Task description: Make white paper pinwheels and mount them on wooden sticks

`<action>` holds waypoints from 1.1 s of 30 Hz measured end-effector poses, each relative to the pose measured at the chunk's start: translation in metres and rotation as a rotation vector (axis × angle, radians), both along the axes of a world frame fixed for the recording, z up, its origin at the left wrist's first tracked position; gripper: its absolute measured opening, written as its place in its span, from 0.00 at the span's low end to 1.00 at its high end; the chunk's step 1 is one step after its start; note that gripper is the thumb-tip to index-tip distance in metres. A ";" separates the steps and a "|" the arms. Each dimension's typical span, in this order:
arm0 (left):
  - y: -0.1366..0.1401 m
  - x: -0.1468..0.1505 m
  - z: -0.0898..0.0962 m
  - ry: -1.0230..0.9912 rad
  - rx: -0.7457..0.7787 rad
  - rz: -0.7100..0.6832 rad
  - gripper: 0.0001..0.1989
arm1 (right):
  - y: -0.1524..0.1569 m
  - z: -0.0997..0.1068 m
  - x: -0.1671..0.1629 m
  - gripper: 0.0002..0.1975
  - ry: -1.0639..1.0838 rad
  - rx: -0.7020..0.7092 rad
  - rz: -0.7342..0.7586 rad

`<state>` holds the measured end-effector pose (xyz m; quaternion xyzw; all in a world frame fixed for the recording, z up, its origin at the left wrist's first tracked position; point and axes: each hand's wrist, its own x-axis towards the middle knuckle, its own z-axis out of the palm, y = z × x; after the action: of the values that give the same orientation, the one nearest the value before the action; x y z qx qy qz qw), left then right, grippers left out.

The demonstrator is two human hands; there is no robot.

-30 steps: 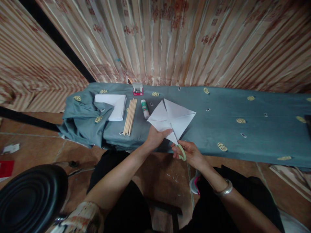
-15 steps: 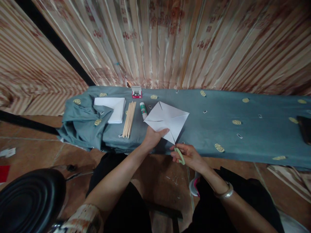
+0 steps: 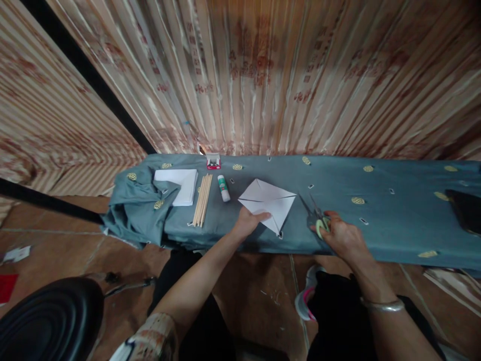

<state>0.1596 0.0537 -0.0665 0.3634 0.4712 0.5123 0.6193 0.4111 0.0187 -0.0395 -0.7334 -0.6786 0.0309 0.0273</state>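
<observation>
A white square of paper [image 3: 268,194], slit inward from its corners, is held by my left hand [image 3: 248,221] at its near left edge, the thumb lying on top. To the right, my right hand [image 3: 343,234] grips the light green handles of a pair of scissors [image 3: 318,219]. Their blades are spread and point away from me, just above or on the cloth; I cannot tell whether they touch it. The scissors are apart from the paper. Left of the paper lies a glue stick [image 3: 223,188] with a white and green body.
Several wooden sticks [image 3: 203,200] lie beside a stack of white paper [image 3: 184,188], partly under bunched cloth [image 3: 150,210]. A small red and white box [image 3: 213,162] stands open at the back. A dark object [image 3: 466,208] is at the right. A black round stool [image 3: 52,321] stands lower left.
My right hand has carried the scissors away from the paper's near corner, out to the right over the cloth. My left hand still holds the paper. The camera view has shifted.
</observation>
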 end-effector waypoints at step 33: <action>0.029 -0.096 -0.007 0.866 0.365 0.220 0.19 | 0.044 0.013 -0.001 0.19 -0.099 -0.027 -0.081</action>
<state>0.0637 0.0825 -0.0730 0.5941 0.6237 0.4507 0.2342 0.4097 0.0628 -0.0269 -0.7612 -0.6484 0.0027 -0.0151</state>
